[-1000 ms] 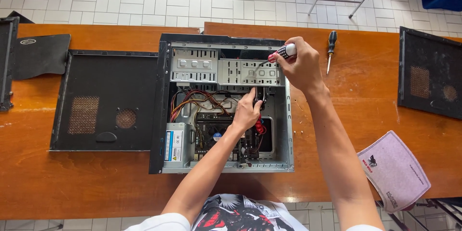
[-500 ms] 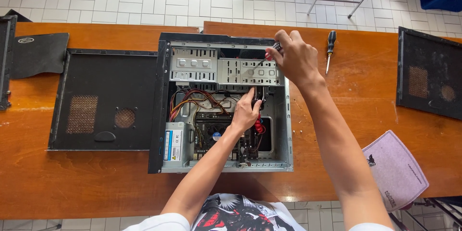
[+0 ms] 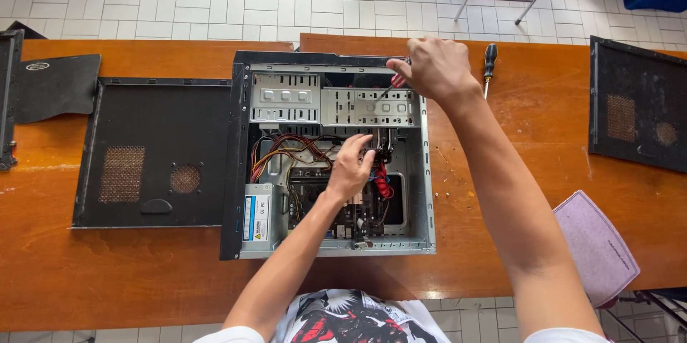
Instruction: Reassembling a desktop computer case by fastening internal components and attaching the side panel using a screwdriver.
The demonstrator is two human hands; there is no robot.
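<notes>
Right hand (image 3: 436,67) grips a red-handled screwdriver (image 3: 396,82) at the drive cage (image 3: 368,107); keep the tip square. Left hand (image 3: 349,168), fingers curled, steadies the cables (image 3: 286,150) below.

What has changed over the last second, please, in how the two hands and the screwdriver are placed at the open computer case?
The right hand has tipped its screwdriver from nearly level to pointing down-left into the drive bay. The left hand stays among the cables inside the computer case. The second screwdriver on the table is unmoved.
</notes>
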